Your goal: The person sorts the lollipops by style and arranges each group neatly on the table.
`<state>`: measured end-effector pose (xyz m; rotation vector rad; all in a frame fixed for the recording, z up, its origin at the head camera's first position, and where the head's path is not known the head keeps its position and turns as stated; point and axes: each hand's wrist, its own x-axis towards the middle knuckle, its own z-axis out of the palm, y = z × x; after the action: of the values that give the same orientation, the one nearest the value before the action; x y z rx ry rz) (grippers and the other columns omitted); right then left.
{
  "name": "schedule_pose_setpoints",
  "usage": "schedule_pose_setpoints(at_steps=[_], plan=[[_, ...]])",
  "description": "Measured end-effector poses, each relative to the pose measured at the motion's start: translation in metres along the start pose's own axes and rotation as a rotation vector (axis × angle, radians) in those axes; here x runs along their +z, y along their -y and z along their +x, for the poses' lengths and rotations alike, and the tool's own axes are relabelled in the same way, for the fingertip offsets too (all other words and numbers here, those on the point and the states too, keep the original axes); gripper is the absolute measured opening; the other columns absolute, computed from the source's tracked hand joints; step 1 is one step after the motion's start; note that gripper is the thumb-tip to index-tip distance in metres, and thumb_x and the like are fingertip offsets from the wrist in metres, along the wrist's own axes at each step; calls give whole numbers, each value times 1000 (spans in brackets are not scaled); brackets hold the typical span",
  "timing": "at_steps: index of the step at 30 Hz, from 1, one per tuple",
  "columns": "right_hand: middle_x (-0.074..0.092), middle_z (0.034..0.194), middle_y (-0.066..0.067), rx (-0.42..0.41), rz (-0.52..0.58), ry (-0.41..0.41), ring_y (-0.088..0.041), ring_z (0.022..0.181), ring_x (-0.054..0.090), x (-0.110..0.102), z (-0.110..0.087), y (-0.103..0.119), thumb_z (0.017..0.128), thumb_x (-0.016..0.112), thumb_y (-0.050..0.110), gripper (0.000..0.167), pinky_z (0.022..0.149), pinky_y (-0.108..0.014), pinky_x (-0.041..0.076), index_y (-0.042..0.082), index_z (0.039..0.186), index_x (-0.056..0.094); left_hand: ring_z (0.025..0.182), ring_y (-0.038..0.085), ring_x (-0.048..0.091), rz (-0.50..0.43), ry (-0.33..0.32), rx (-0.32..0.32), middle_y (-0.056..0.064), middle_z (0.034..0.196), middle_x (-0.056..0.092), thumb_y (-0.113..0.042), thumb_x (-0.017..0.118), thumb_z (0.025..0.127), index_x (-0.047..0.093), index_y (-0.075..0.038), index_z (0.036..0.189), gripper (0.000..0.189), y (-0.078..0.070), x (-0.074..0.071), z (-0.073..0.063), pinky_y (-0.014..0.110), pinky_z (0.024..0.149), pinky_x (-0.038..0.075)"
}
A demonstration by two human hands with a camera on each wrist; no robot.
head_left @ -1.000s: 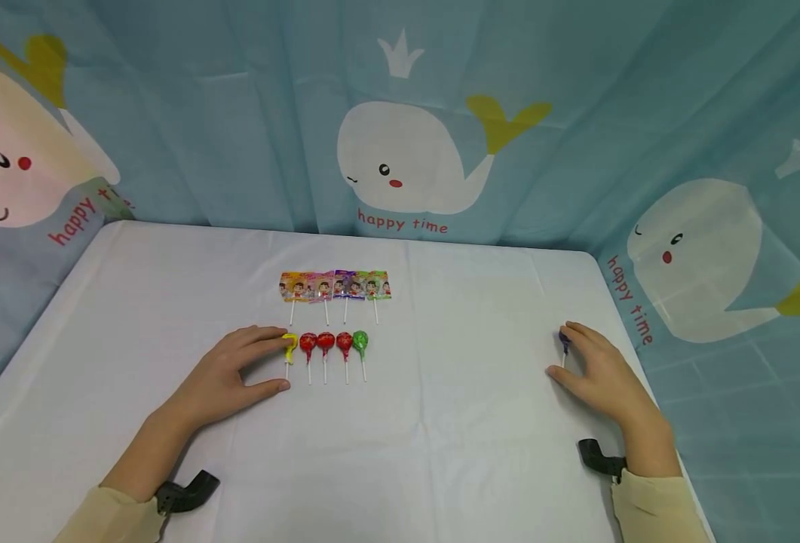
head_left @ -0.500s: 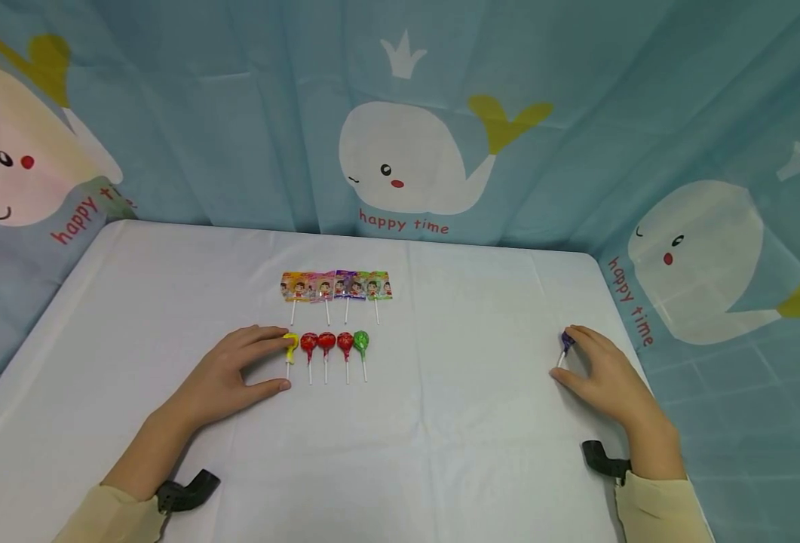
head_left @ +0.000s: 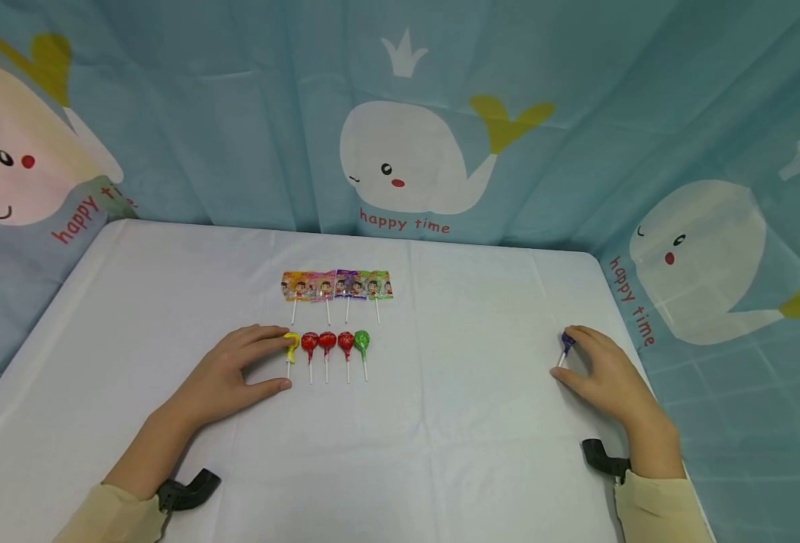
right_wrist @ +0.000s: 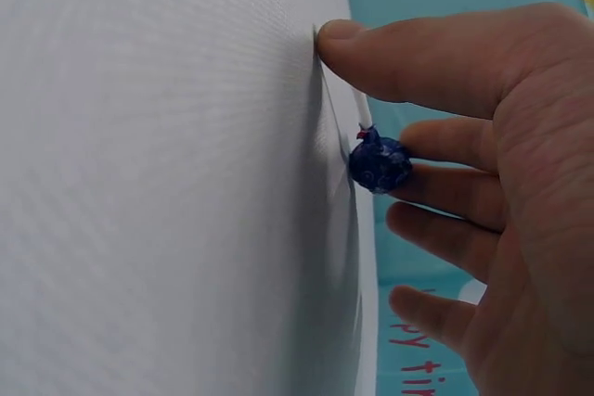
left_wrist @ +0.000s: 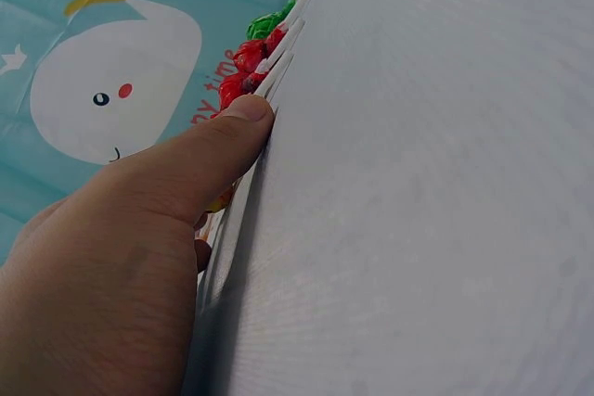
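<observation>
My left hand [head_left: 237, 369] lies at the left end of a row of lollipops, holding a yellow lollipop [head_left: 292, 348] lengthwise, fingertips at its head and thumb by the stick's lower end. In the left wrist view the thumb hides most of that lollipop. Far to the right, my right hand [head_left: 599, 373] holds a dark blue lollipop [right_wrist: 379, 164] the same way, its stick slanting toward the thumb tip. Beside the yellow one lie several red lollipops [head_left: 328, 341] and a green lollipop [head_left: 362, 340], sticks toward me.
Behind the row lie several flat-wrapped lollipops: orange [head_left: 296, 286], pink [head_left: 325, 285], purple [head_left: 350, 284] and green [head_left: 378, 285]. They rest on a white-covered table [head_left: 481, 422]. A blue whale-print curtain [head_left: 237, 113] hangs along the table's back and sides.
My right hand has shifted slightly right with the dark blue lollipop, whose stick has turned from nearly straight to slanted. My left hand and the rows are unchanged; the head view has drifted a little.
</observation>
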<state>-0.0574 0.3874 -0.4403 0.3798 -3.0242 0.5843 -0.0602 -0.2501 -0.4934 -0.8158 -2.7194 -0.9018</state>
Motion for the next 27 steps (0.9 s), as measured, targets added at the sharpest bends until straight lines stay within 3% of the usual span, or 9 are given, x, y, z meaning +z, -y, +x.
schedule_pose_setpoints(at_steps=[13,27], plan=[[56,152,-30,-29,-5,-30,-53,141,50,0,4,5,88,94,28,79,111,-72,42,-5,150,58,141,32,56,-3,8,-20,-1,150,64,-32,100,80,73,-26,143,69,-3,-1,1,44,120,41],[57,152,-26,-76,-5,-24,-50,142,51,3,18,22,86,96,26,79,113,-70,42,-4,149,59,137,27,59,-3,-6,12,-1,149,65,-32,101,79,73,-26,143,70,-2,-1,1,30,117,39]])
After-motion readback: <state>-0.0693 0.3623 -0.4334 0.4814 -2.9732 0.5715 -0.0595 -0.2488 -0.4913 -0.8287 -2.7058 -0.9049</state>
